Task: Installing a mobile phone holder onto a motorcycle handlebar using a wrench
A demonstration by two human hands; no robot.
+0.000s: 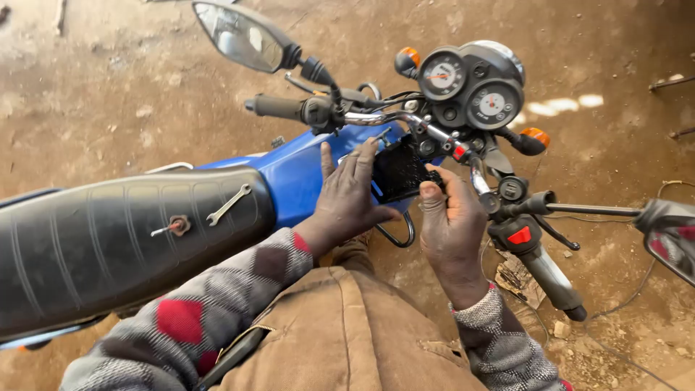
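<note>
Both arms reaching forward from the lower edge of view, sleeves patterned grey with red and dark diamonds. Left hand [346, 194] laid flat, palm down, fingers spread and stretched forward, thumb angled out to the right. Right hand [450, 230] raised upright beside it, back toward the camera, thumb pressed forward at the top, fingers curled out of sight. Hands near, not touching.

Soft, even daylight fills the frame, bright enough to show detail without harsh shadows; only a few sunlit patches [565, 105] glare on the dirt ground [108, 87] at the upper right. The mirror [239, 36] at the top and the gauges [470, 87] catch pale reflections. Focus is sharp in the centre, while wide-angle distortion bends the edges, and the right edge looks slightly soft.
</note>
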